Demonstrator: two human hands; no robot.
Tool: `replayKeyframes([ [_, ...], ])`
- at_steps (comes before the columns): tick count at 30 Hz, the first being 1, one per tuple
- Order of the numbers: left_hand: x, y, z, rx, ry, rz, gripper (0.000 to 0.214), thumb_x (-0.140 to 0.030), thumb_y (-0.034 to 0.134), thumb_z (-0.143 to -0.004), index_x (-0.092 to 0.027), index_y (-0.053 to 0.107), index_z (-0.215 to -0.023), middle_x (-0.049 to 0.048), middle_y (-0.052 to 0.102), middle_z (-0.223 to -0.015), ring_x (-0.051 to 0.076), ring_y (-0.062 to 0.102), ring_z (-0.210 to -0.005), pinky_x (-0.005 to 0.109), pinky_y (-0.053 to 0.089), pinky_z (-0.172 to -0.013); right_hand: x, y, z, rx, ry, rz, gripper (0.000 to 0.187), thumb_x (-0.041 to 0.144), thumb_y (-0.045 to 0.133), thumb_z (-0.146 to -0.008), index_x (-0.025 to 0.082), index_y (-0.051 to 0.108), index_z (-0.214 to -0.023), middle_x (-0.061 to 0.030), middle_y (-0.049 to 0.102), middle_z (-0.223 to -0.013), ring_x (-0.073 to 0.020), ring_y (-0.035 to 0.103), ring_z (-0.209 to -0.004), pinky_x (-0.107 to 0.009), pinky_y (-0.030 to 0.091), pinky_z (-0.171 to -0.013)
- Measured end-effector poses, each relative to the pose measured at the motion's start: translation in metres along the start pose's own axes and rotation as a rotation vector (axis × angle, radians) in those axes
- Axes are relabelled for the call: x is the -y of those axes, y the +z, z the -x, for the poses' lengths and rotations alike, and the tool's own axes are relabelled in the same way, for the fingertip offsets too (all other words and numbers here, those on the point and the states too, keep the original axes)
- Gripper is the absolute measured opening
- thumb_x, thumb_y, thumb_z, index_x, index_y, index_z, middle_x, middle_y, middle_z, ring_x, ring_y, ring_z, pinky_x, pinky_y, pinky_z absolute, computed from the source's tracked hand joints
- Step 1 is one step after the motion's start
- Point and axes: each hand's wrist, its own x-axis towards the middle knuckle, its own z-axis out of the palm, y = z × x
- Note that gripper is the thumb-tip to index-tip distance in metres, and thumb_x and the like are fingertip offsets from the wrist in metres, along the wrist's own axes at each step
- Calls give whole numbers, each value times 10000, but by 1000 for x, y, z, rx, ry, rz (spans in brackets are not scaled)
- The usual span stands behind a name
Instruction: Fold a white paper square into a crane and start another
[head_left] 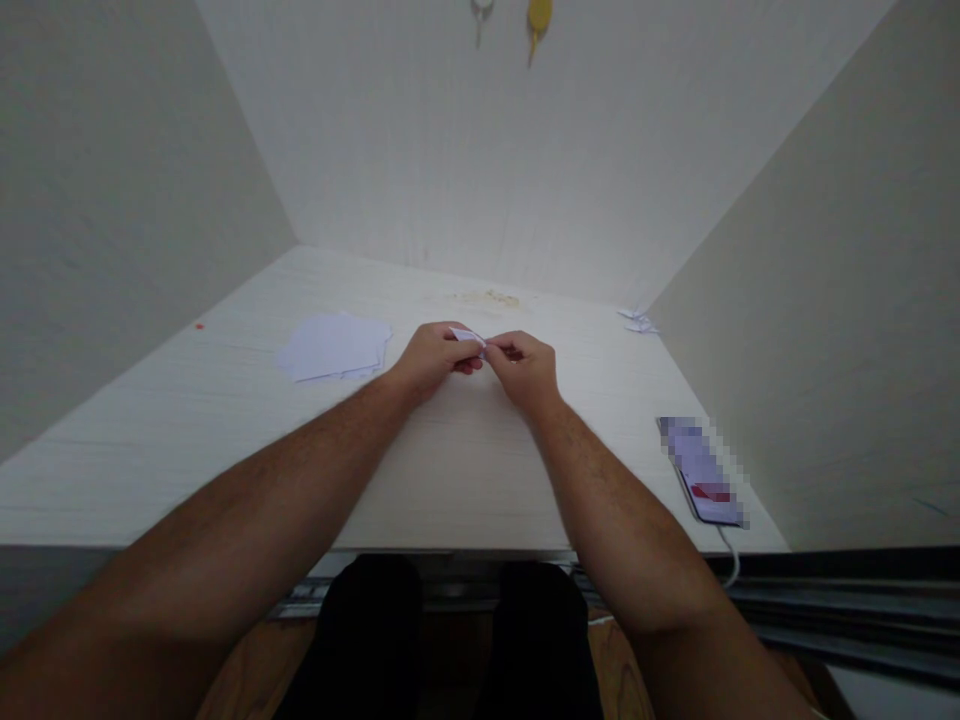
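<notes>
Over the middle of the white desk point(450, 460), a small folded piece of white paper point(468, 335) is pinched between both hands. My left hand point(439, 358) is closed on its left part, the thumb lying along it. At its right end, the fingertips of my right hand point(525, 365) press together on the paper. Much of the piece is hidden behind the fingers. Left of my left hand lies a loose stack of white paper sheets point(337, 345), its edges uneven.
Several small folded paper pieces point(639, 321) lie in the far right corner. A phone point(701, 470) with a white cable point(729, 555) rests at the right edge. Walls close the desk in on the left, back and right. Two hooks, one yellow point(538, 15), hang on the back wall.
</notes>
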Motion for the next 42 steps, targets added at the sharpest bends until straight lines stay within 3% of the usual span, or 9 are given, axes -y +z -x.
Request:
replayKeyframes([
  [3, 0, 1, 0, -8, 51, -6, 211, -206, 792, -628, -115, 681, -783, 55, 699, -639, 134, 645, -576, 253, 510, -582, 5, 1, -2, -31, 191, -88, 103, 292, 701, -764, 192, 721, -780, -12, 723, -715, -134, 632, -637, -280, 514, -639],
  [7, 3, 0, -2, -27, 82, 21, 243, -206, 809, -612, -124, 665, -789, 55, 704, -660, 149, 667, -614, 276, 533, -624, 7, 0, -4, -10, 277, -140, 99, 276, 715, -733, 186, 717, -774, -10, 716, -698, -130, 625, -632, -276, 503, -635],
  [22, 3, -1, -1, 8, 102, 1, 196, -202, 783, -633, -123, 659, -764, 37, 687, -640, 130, 627, -580, 270, 502, -606, 5, 0, -3, 25, 300, -169, 123, 296, 725, -710, 179, 694, -734, 22, 639, -619, -101, 524, -562, -254, 434, -578],
  [34, 4, -2, -1, 34, 109, -13, 182, -209, 781, -633, -142, 662, -753, 24, 661, -629, 124, 601, -573, 267, 480, -591, 13, -2, -2, 41, 286, -149, 100, 283, 712, -707, 187, 682, -704, 14, 653, -625, -105, 535, -572, -255, 429, -579],
  [42, 6, -2, -2, 35, 127, 21, 217, -227, 809, -605, -145, 676, -756, -22, 579, -555, 86, 485, -489, 232, 345, -481, 14, 0, -1, 12, 241, -120, 116, 298, 689, -729, 191, 664, -692, 26, 615, -599, -102, 502, -551, -253, 416, -562],
])
